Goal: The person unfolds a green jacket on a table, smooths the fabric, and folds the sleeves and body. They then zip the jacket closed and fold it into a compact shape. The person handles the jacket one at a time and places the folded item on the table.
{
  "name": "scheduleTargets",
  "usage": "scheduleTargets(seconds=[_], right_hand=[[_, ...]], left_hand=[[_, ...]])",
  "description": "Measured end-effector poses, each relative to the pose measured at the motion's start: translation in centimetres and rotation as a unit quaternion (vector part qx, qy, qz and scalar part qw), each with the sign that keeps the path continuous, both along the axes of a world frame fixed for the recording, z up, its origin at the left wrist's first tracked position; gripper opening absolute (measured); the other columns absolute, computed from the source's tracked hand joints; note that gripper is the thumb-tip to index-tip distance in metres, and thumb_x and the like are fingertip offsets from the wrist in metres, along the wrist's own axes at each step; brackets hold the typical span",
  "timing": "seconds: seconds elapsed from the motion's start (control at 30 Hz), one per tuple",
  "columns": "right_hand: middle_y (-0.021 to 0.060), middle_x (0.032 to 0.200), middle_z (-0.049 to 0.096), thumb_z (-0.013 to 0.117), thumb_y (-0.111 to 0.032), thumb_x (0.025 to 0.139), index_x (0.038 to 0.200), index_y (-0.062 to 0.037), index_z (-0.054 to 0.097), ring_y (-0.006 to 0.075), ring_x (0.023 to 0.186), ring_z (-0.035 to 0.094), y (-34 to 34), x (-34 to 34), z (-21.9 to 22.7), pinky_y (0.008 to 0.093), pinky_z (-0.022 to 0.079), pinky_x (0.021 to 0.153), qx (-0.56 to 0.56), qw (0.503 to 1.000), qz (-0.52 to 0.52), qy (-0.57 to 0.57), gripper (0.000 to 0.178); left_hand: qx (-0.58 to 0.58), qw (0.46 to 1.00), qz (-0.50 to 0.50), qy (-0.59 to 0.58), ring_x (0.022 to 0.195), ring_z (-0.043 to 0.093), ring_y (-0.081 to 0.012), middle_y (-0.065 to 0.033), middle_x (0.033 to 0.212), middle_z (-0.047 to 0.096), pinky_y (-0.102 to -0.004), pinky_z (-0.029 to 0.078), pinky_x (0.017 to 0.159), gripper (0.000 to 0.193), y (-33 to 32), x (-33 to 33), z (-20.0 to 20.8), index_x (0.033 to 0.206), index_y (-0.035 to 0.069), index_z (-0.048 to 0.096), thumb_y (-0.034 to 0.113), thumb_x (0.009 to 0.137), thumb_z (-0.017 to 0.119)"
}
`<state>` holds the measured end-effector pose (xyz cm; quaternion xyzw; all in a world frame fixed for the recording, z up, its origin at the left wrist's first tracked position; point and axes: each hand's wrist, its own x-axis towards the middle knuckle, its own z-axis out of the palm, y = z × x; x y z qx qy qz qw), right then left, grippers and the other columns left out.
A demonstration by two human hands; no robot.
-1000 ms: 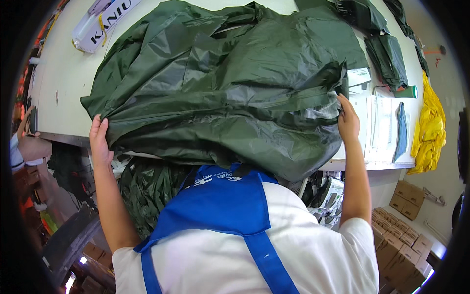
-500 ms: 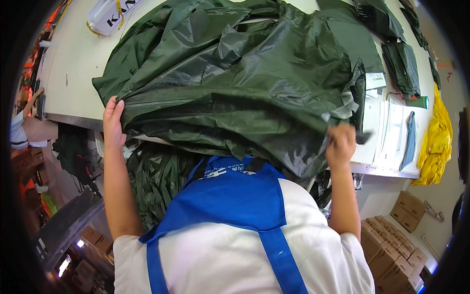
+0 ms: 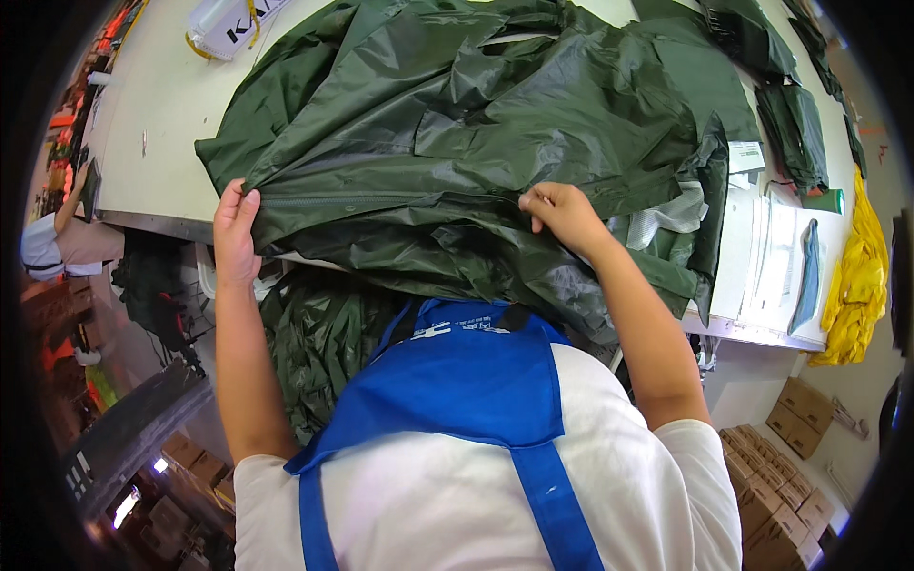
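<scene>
A dark green raincoat (image 3: 457, 143) lies spread and crumpled across the table, its front edge hanging toward me. A zipper (image 3: 324, 202) runs along the near part of the coat. At the zipper's left end, my left hand (image 3: 237, 224) pinches the coat edge between thumb and fingers. My right hand (image 3: 564, 217) is closed on the zip edge near the coat's middle; whether a zip pull is between the fingertips, I cannot tell. Pale grey lining (image 3: 666, 217) shows at the coat's right side.
The white table (image 3: 157, 162) extends left and right. Folded dark green garments (image 3: 798, 133), paper sheets (image 3: 762, 238) and a blue strip (image 3: 805, 276) lie at the right, with yellow cloth (image 3: 852, 285) over the edge. Another person (image 3: 67, 243) is far left; cartons (image 3: 776, 485) are stacked lower right.
My right hand has moved left and slightly up from the coat's right side to its middle. The near edge now lies flatter. My left hand keeps its hold.
</scene>
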<state>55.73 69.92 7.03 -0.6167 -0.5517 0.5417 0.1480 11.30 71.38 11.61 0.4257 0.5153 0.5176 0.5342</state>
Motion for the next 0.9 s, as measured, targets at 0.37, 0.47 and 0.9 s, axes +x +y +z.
scheduleTargets(seconds=[0.37, 0.47, 0.9], right_hand=[[0.0131, 0.077, 0.066, 0.072, -0.041, 0.074, 0.084, 0.0014, 0.067, 0.023, 0.069, 0.063, -2.5, -2.8, -3.2, 0.0338, 0.049, 0.069, -0.053, 0.99, -0.124, -0.051, 0.043], [0.0172, 0.088, 0.068, 0.065, -0.051, 0.075, 0.087, -0.0017, 0.07, 0.0341, 0.083, 0.065, -0.8, -4.3, -2.0, 0.0382, 0.051, 0.075, -0.046, 0.967, -0.026, -0.251, 0.051], [0.0185, 0.084, 0.067, 0.065, -0.036, 0.074, 0.086, -0.005, 0.07, 0.0343, 0.084, 0.065, -1.8, -5.0, -1.6, 0.0417, 0.052, 0.075, 0.029, 0.964, -0.002, -0.265, 0.033]], left_hand=[[0.007, 1.0, 0.002, 0.014, 0.095, 0.055, -0.0081, -0.0009, 0.105, 0.061, -0.0232, 0.041, 0.087, 0.021, -0.7, -0.5, -0.5, 0.112, 0.002, 0.056, 0.008, 0.092, 0.055], [0.009, 1.0, -0.007, 0.008, 0.094, 0.055, -0.008, -0.0011, 0.104, 0.061, -0.0228, 0.042, 0.086, 0.02, -0.6, 0.6, 0.6, 0.112, 0.002, 0.056, 0.007, 0.092, 0.054], [0.047, 0.998, -0.026, 0.023, 0.091, 0.055, -0.0066, -0.001, 0.101, 0.061, -0.0219, 0.042, 0.084, 0.019, -0.6, 1.5, 2.3, 0.111, 0.001, 0.055, 0.007, 0.092, 0.055]])
